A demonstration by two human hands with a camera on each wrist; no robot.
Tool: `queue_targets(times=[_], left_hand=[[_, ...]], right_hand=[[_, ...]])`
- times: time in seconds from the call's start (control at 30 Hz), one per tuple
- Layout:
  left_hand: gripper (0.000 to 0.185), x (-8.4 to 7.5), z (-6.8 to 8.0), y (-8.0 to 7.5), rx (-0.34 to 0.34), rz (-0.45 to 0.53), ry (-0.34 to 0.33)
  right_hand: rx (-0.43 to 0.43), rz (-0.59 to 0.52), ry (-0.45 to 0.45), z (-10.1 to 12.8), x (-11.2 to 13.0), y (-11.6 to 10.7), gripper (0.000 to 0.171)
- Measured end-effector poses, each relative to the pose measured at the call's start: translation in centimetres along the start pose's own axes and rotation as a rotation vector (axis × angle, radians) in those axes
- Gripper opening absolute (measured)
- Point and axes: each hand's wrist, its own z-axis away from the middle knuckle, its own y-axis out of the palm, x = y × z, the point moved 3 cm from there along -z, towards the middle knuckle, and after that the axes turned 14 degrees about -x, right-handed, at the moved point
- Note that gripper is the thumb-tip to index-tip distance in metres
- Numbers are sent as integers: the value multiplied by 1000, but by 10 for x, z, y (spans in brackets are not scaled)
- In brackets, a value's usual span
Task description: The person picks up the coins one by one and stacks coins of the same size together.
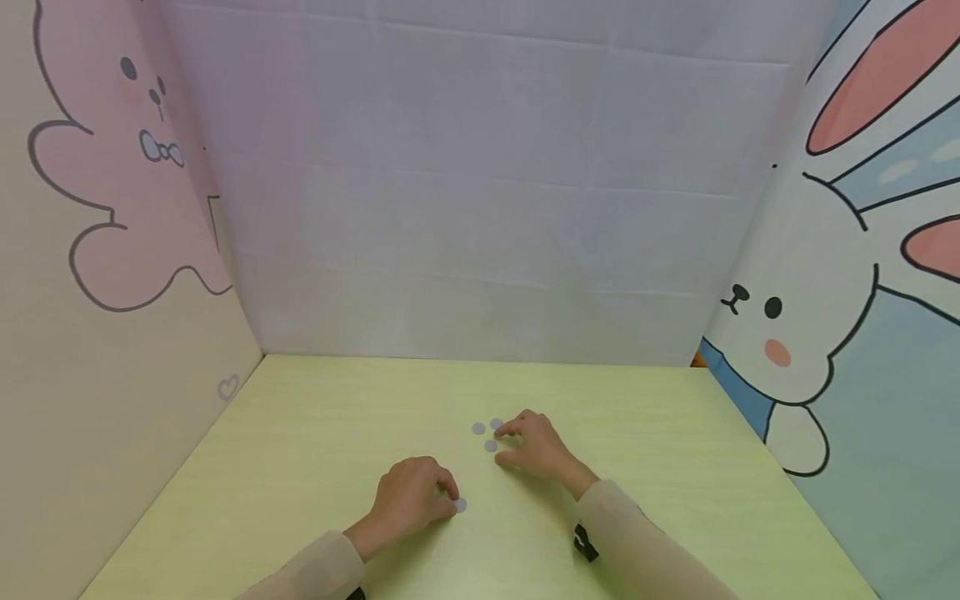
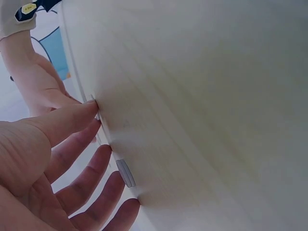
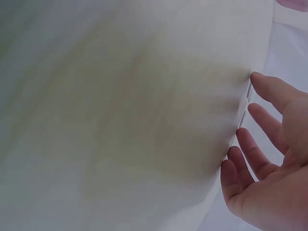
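In the head view my left hand (image 1: 414, 496) is low over the table, its thumb and index finger pinching the edge of a small grey disc (image 1: 461, 505). Close to its other fingers, the left wrist view has a short stack of grey discs (image 2: 125, 173); the hand hides this in the head view. My right hand (image 1: 536, 446) is farther forward, fingers spread and tips at the tabletop. By its thumb and index finger lie three flat grey discs: a left one (image 1: 478, 428), a back one (image 1: 497, 423) and a near one (image 1: 491, 446).
The pale yellow-green table (image 1: 337, 408) reaches back to a white cloth wall (image 1: 480, 208). A side panel with a pink cartoon animal (image 1: 120, 192) borders the left, and a panel with a white rabbit (image 1: 810, 308) borders the right.
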Motion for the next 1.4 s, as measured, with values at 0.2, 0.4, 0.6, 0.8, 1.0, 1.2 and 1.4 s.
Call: queue_targets(times=[0.2,0.4,0.6,0.8,1.0,1.2,1.4], left_hand=[[15,-1,0,-1,-5,7,6],[15,-2,0,-1,-5,5,9],[14,-2,1,-1,-12,22,15],[15,-2,2,-1,-17,29,28],[15,-2,1,-1,-15,31,28],[15,-2,1,0,-18,36,29],[15,-1,1,0,-21,34,25]], right_hand=[[2,30,17,-1,2,1,29],[-13,51,26,-1,2,3,27],[-41,67,40,-1,5,4,24],[-51,60,57,-2,6,5,22],[-52,76,76,-3,6,6,21],[-59,77,72,-3,7,5,19],[-60,84,54,-5,6,6,17]])
